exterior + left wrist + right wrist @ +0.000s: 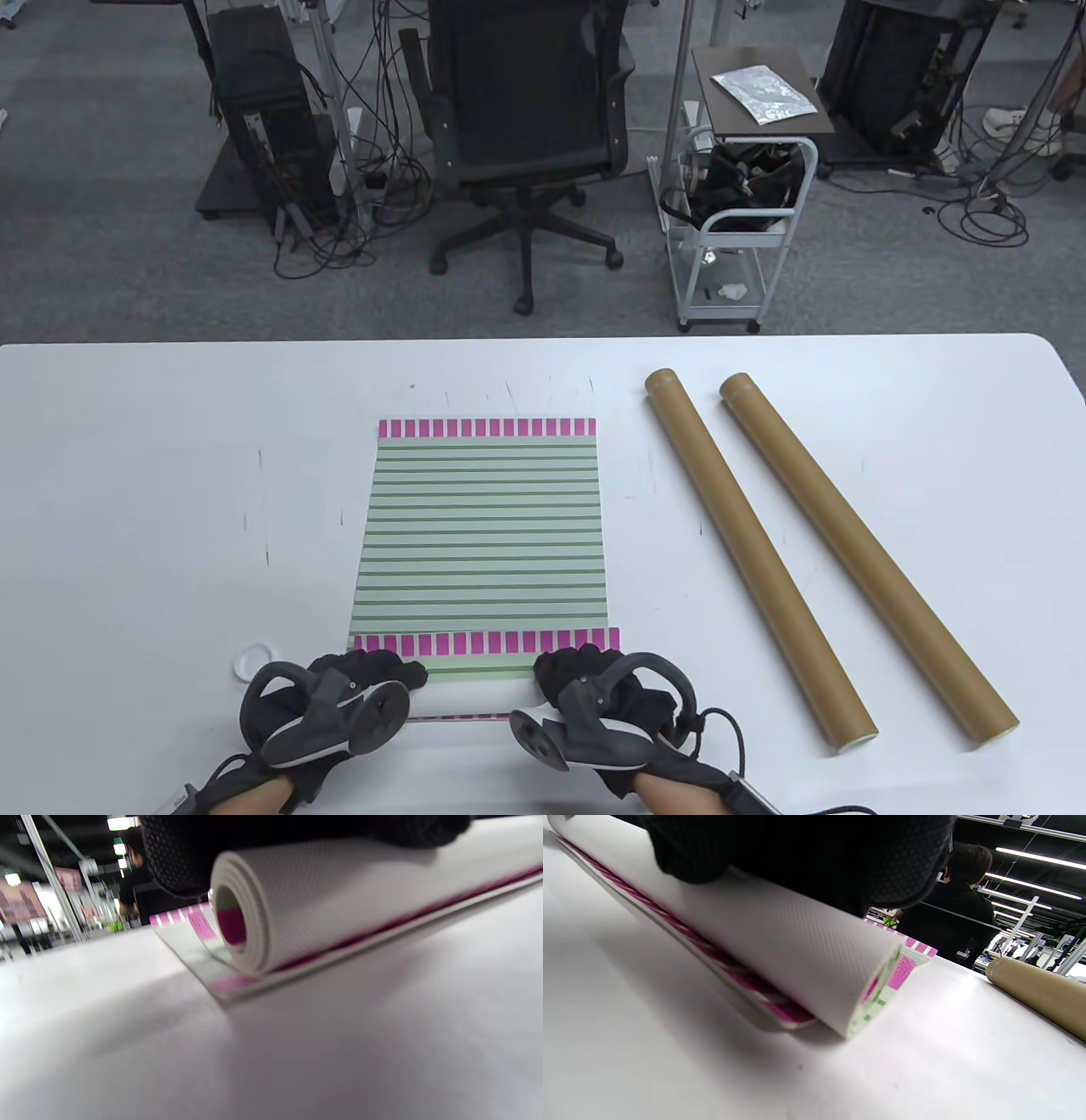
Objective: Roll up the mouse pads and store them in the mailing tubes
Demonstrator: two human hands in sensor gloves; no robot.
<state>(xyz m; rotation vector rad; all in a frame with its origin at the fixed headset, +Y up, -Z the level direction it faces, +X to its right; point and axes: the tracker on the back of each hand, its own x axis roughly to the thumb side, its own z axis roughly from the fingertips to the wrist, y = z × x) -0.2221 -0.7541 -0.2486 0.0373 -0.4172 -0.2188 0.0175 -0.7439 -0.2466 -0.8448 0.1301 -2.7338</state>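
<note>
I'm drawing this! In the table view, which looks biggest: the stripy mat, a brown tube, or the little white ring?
1. Stripy mat, biggest.
2. Brown tubes and; the two look alike, so no ranking between them.
3. White ring, smallest.

Obscured: rolled end of mouse pad under left hand and right hand; fingertip contact hidden by trackers; forearms cut at bottom edge; left wrist view foreground blurred.
</note>
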